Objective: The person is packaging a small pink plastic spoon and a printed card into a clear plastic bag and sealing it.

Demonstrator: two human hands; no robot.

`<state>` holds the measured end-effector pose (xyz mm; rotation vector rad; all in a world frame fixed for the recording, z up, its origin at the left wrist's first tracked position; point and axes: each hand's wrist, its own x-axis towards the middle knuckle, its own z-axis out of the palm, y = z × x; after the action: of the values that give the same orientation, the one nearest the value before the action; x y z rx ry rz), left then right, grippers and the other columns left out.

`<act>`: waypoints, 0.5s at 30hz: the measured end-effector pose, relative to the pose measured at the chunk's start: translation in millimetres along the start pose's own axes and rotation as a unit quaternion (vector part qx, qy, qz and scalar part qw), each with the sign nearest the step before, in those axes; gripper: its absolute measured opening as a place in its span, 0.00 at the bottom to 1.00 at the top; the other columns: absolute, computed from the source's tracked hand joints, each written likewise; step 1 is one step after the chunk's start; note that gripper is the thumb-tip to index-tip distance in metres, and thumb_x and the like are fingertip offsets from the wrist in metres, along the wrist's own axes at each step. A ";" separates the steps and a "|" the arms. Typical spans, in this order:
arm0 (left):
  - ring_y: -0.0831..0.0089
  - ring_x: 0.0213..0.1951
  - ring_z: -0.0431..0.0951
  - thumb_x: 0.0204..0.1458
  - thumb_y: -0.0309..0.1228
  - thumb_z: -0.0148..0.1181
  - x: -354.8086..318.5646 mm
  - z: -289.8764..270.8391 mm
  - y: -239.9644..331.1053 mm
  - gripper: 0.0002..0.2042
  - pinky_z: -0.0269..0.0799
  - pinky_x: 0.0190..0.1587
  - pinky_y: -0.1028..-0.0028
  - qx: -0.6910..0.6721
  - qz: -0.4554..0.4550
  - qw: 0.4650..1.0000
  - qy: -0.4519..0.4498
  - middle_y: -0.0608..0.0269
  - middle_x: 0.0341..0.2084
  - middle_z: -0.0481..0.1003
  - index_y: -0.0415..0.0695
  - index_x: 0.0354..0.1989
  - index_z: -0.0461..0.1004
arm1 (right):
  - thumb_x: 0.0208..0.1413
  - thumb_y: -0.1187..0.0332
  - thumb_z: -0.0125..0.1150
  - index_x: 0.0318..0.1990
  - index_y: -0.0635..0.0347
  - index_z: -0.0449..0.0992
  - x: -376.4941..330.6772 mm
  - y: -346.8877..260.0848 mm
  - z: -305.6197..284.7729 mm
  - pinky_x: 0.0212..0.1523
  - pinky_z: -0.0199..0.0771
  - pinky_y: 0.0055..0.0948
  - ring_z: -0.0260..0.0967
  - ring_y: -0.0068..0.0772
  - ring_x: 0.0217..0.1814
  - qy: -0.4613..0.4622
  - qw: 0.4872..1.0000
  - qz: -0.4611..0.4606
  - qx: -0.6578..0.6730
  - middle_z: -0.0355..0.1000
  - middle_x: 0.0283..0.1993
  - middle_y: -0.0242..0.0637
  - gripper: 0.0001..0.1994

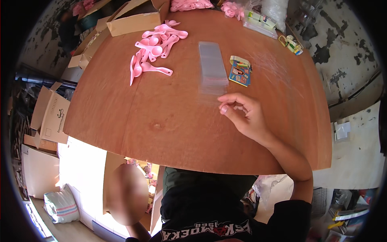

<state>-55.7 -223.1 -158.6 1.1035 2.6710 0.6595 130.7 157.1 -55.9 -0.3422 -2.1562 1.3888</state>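
Observation:
My right hand (246,115) is over the table with thumb and fingertips pinched together. They meet the near end of a stack of clear plastic bags (213,62), where a faint, smeared bag edge reaches the fingers. Just right of the stack lies a small pile of blue and yellow printed cards (240,74). Pink plastic measuring spoons (155,46) are heaped on the far left of the tabletop. Below the table's near left edge, my left hand (128,189) is badly blurred and its fingers cannot be made out. It is over an open cardboard box (109,173) that holds pink items.
The brown wooden table (161,125) has a curved-looking near edge against my body. An open carton (135,23), a bag of pink pieces (191,4) and clear packages (260,24) line its far side. More cartons (50,113) and a white sack (61,205) stand to the left.

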 end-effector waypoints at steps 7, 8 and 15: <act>0.64 0.32 0.82 0.49 0.22 0.65 20.6 94.2 9.7 0.13 0.78 0.35 0.70 -0.319 0.050 0.940 -0.109 0.52 0.32 0.78 0.34 0.43 0.73 | 0.48 0.74 0.66 0.34 0.61 0.80 37.8 21.8 -5.6 0.33 0.69 0.34 0.69 0.38 0.32 0.039 0.951 -0.148 -0.269 0.73 0.31 0.37 0.06; 0.68 0.28 0.81 0.51 0.20 0.62 20.8 119.8 19.6 0.11 0.78 0.34 0.71 -0.390 0.034 0.915 -0.093 0.56 0.27 0.78 0.34 0.43 0.73 | 0.48 0.73 0.67 0.34 0.61 0.80 40.8 21.4 -2.9 0.33 0.69 0.34 0.69 0.37 0.33 0.023 0.947 -0.145 -0.285 0.73 0.30 0.36 0.05; 0.51 0.43 0.76 0.42 0.37 0.70 31.2 215.8 55.0 0.20 0.69 0.44 0.56 -0.121 0.130 0.979 0.096 0.55 0.41 0.77 0.44 0.43 0.77 | 0.48 0.71 0.68 0.30 0.59 0.80 38.0 41.5 0.7 0.35 0.68 0.35 0.67 0.37 0.34 0.039 0.949 -0.128 -0.285 0.71 0.28 0.35 0.03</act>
<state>26.5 -94.9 -324.2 1.3909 2.5257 1.1593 96.0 193.1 -81.6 -0.3067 -2.4006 0.5822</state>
